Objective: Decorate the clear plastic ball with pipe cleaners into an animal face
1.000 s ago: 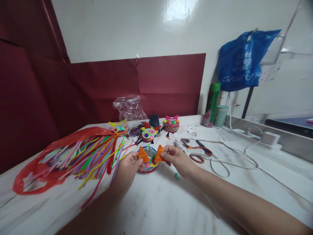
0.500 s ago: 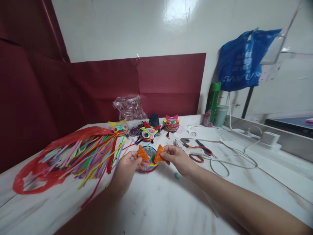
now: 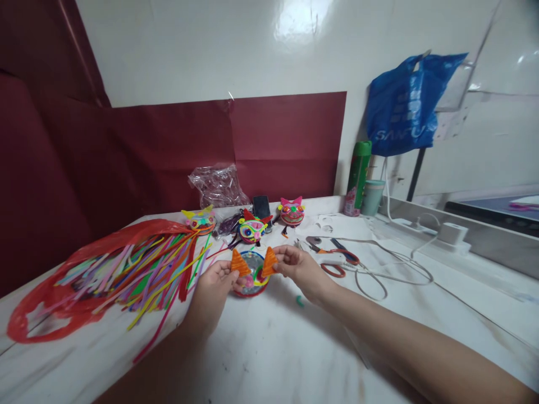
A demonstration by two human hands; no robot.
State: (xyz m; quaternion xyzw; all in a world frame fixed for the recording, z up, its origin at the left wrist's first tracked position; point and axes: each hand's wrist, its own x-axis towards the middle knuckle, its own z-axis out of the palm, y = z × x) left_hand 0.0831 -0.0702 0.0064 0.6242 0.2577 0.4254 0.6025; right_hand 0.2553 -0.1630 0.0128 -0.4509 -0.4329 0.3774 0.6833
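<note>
My left hand (image 3: 217, 285) pinches an orange ribbed triangle (image 3: 240, 263) between thumb and fingers. A second orange triangle (image 3: 269, 262) is gripped by its right side in my right hand (image 3: 297, 268). Both pieces point upward, a small distance apart, in front of a round grey disc (image 3: 251, 289) with a red and blue rim. Pink, yellow, green and red coiled parts show on the disc, which the hands and triangles partly cover. Just behind it sits a small colourful animal head (image 3: 253, 229) with red ears.
Pipe cleaners (image 3: 147, 275) spill over a red plastic bag (image 3: 31, 322) at left. Another colourful head (image 3: 199, 220) and a pink one (image 3: 291, 212) stand behind. Scissors (image 3: 334, 270), a glue gun (image 3: 332, 258), cables and a power strip (image 3: 438, 238) lie right. A green can (image 3: 359, 177) stands near the wall.
The whole view has shifted slightly, so things appear a little further left. Both hands still hold the orange triangles, with little change in their pose.
</note>
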